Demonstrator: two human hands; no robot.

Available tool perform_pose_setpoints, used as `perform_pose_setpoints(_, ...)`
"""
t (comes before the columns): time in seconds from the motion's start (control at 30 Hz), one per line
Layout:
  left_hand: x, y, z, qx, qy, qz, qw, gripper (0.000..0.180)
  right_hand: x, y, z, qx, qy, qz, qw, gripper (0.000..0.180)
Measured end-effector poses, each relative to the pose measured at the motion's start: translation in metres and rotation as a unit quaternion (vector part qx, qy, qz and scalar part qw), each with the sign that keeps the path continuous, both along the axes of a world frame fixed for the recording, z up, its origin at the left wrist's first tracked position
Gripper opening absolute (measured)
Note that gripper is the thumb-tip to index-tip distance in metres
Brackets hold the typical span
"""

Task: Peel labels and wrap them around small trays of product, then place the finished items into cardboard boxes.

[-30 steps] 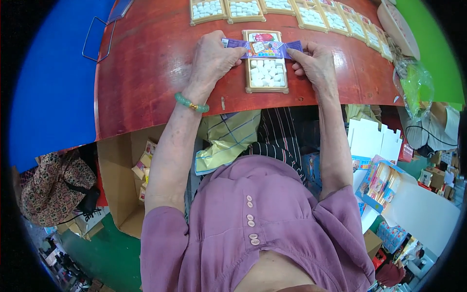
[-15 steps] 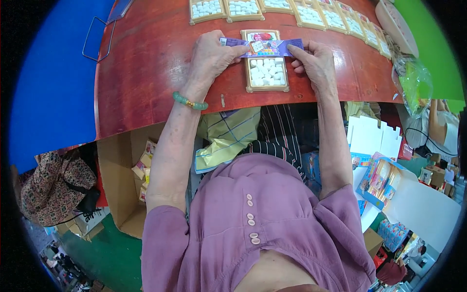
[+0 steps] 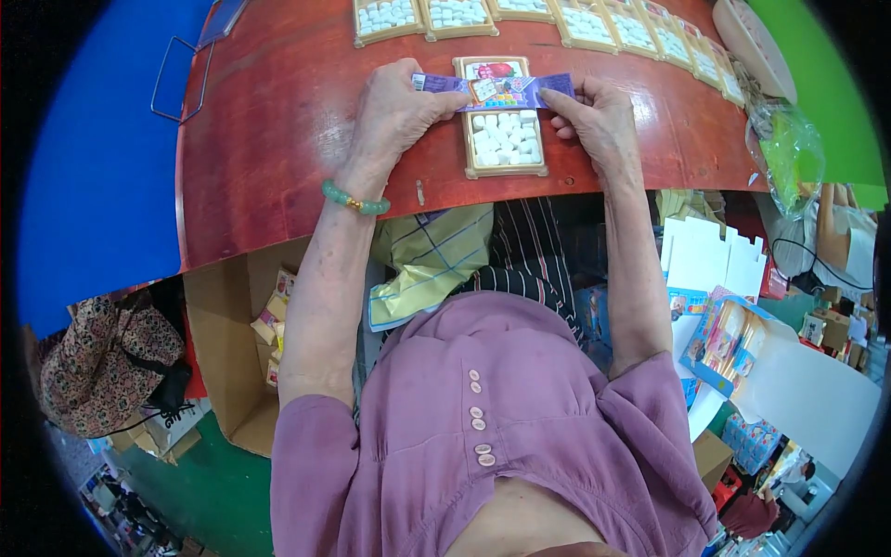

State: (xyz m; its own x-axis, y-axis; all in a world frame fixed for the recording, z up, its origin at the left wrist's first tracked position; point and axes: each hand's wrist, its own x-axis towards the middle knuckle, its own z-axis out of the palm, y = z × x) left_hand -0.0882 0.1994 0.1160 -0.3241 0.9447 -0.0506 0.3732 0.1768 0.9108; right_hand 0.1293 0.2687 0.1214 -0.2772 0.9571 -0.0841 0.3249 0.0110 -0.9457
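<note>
Purple, thin, glossy-looking: printed band [image 3: 501,92], laid crosswise over the tan tray [image 3: 508,172] near the front edge of the red table [image 3: 278,130]. Pinched at one end between thumb and fingers of the left hand [image 3: 390,110], at the other likewise by the right hand [image 3: 601,121]. Done, by judgement: tray filled, band set across. Apparently left: folding of both ends, as yet jutting flat past the tray sides.

Of the tray: rectangular, moulded, plastic-looking, with knobbed corners. Inside: stubby, matte white pieces [image 3: 506,139], loosely packed. Beyond the band: pale panel with red fruit print [image 3: 497,71]. On the table: smooth surface, streaky glare. Along the far side: row of similar trays [image 3: 462,34], likewise with white contents; banded or not, cannot tell.
</note>
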Motion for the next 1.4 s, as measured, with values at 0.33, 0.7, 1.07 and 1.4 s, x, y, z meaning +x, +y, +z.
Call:
perform_pose_setpoints(0.33, 0.002, -0.006, 0.006, 0.010, -0.068, 0.003, 0.998, 0.028, -0.002, -0.005, -0.002, 0.014, 0.034, -0.022, 0.999, 0.022)
perform_pose_setpoints(0.7, 0.002, -0.008, 0.002, 0.033, -0.069, 0.002, 0.997, 0.025, -0.003, -0.006, -0.001, 0.015, 0.020, -0.020, 0.999, 0.016)
perform_pose_setpoints(1.07, -0.002, -0.003, -0.007, 0.026, 0.061, -0.018, 0.998, 0.031, -0.006, -0.007, 0.000, 0.045, -0.087, -0.020, 0.995, 0.018)
perform_pose_setpoints(1.4, 0.009, -0.003, 0.019, -0.035, 0.221, -0.033, 0.974, 0.042, -0.004, -0.012, 0.002, 0.136, -0.176, -0.016, 0.975, 0.025)
